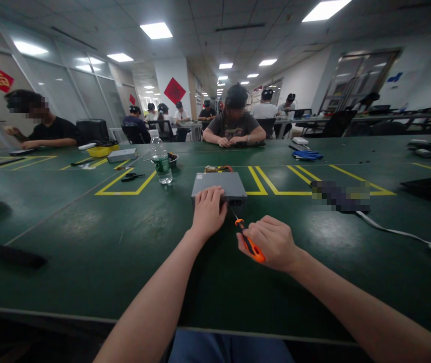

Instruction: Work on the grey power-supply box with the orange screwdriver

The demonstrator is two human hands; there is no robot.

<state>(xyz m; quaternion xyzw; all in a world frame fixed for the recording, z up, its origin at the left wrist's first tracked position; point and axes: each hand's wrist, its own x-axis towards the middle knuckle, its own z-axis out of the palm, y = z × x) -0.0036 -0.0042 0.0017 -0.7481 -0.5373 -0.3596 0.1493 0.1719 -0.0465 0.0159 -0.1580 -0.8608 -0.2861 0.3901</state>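
A grey metal computer power supply lies on the green table, its socket side facing me. Over its near left part rests my left hand, fingers on the top and thumb by the front face, gripping the box. My right hand is wrapped round the orange and black handle of a screwdriver. The thin shaft points up and left to the front face, just below the socket. Whether its tip sits in a screw is too small to tell. A bundle of coloured cables shows behind the box.
Left of the box stands a water bottle before a small bowl. A power strip with a white cable lies to the right, and blue gloves farther back. A black object lies near left. Across the table sits a person.
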